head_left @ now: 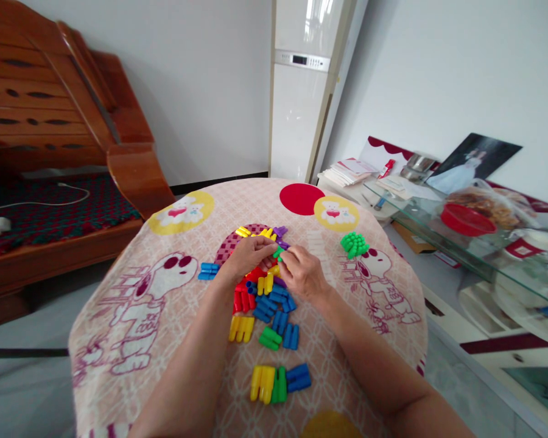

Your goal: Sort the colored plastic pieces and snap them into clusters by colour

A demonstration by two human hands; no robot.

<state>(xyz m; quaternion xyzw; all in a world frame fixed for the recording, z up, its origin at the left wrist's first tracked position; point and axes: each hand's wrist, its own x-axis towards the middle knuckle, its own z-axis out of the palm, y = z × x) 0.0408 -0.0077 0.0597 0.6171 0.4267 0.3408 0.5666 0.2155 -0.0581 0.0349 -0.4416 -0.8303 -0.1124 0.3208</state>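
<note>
Over a heap of plastic toy building blocks, my left hand and my right hand meet with their fingertips closed on small green building blocks. My fingers partly cover these pieces, so whether they are joined cannot be told. Beneath and around the hands lie red blocks, blue blocks, yellow blocks and purple blocks. Closer to me, a yellow, green and blue group sits in a row. A cluster of green blocks stands apart to the right.
A patterned cloth covers the round table. To the right is a glass-topped cabinet bearing papers, a red bowl and a photo. A wooden bench stands at left, and a tall white unit behind.
</note>
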